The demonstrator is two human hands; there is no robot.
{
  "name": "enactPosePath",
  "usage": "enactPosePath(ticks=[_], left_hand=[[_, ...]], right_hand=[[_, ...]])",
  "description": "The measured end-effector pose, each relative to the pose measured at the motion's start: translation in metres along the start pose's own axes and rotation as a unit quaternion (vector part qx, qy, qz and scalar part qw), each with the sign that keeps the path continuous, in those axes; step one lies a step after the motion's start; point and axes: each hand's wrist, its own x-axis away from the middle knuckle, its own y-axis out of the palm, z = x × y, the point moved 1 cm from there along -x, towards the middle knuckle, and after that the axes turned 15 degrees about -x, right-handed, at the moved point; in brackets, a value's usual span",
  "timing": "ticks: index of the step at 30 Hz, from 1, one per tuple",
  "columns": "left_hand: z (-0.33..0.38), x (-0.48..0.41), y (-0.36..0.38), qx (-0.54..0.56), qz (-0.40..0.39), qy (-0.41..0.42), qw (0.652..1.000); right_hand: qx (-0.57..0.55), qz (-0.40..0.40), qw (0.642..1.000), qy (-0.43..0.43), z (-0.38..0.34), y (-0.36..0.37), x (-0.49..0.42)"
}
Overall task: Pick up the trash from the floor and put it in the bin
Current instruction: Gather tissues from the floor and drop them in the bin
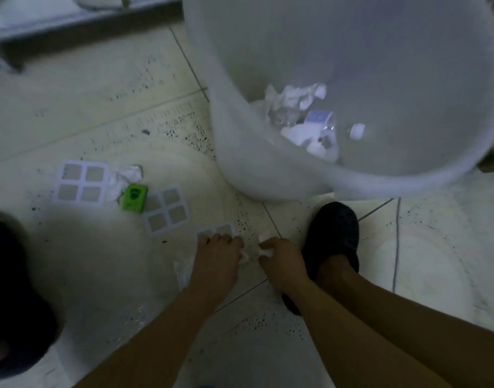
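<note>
The white bin (pixel 268 175) stands on the tiled floor at upper right, with crumpled tissue (pixel 299 96), a plastic bottle and a cap inside. My left hand (pixel 219 256) is down on the floor over a white four-window paper frame (pixel 216 230), with a bit of white tissue showing by its fingers. My right hand (pixel 282 259) pinches a small white tissue scrap (pixel 265 250) just right of it. Further left on the floor lie a green carton (pixel 134 198), a crumpled tissue (pixel 125 177) and two more paper frames (pixel 82 182) (pixel 167 211).
My right foot in a dark slipper (pixel 333 242) stands just right of my hands, below the bin. My other dark slipper (pixel 13 289) is at the left edge. A thin cable (pixel 396 247) runs across the tiles on the right. A ledge (pixel 72 21) borders the top left.
</note>
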Motion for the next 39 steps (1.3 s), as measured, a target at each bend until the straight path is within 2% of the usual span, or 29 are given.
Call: enactPosePath(ticks=[2, 4, 6, 9, 17, 21, 25, 30, 34, 35, 37, 39], left_hand=[[-0.009, 0.004, -0.027, 0.031, -0.027, -0.01, 0.999], [-0.016, 0.015, -0.055, 0.093, 0.003, -0.031, 0.995], [-0.022, 0.032, -0.08, 0.144, 0.038, -0.052, 0.987], [-0.032, 0.062, -0.125, 0.19, 0.085, -0.075, 0.975], [-0.05, 0.134, -0.255, 0.227, 0.263, -0.109, 0.931], [-0.046, 0.146, -0.289, 0.236, 0.308, -0.119, 0.914], [-0.037, 0.138, -0.307, 0.247, 0.307, -0.122, 0.911], [-0.024, 0.104, -0.313, 0.269, 0.292, -0.137, 0.908], [-0.015, 0.069, -0.32, 0.279, 0.266, -0.167, 0.907], [-0.013, 0.06, -0.32, 0.277, 0.262, -0.168, 0.909], [-0.007, 0.047, -0.317, 0.266, 0.241, -0.158, 0.92], [-0.001, 0.043, -0.307, 0.231, 0.224, -0.146, 0.935]], right_hand=[[-0.021, 0.01, 1.0, -0.02, -0.019, -0.013, 0.011], [-0.024, 0.034, 0.998, -0.045, -0.043, -0.027, 0.029], [-0.006, 0.05, 0.995, -0.083, -0.067, -0.042, 0.052], [0.02, 0.026, 0.989, -0.146, -0.102, -0.065, 0.091], [0.104, 0.044, 0.954, -0.279, -0.189, -0.128, 0.184], [0.088, 0.062, 0.958, -0.267, -0.213, -0.168, 0.199], [0.076, 0.084, 0.96, -0.254, -0.214, -0.201, 0.19], [-0.087, 0.089, 0.97, -0.209, -0.2, -0.21, 0.156], [-0.111, 0.133, 0.96, -0.221, -0.198, -0.22, 0.134], [-0.126, 0.128, 0.962, -0.208, -0.195, -0.222, 0.128], [-0.171, 0.067, 0.97, -0.162, -0.188, -0.225, 0.118], [-0.119, 0.017, 0.983, -0.141, -0.187, -0.225, 0.113]])
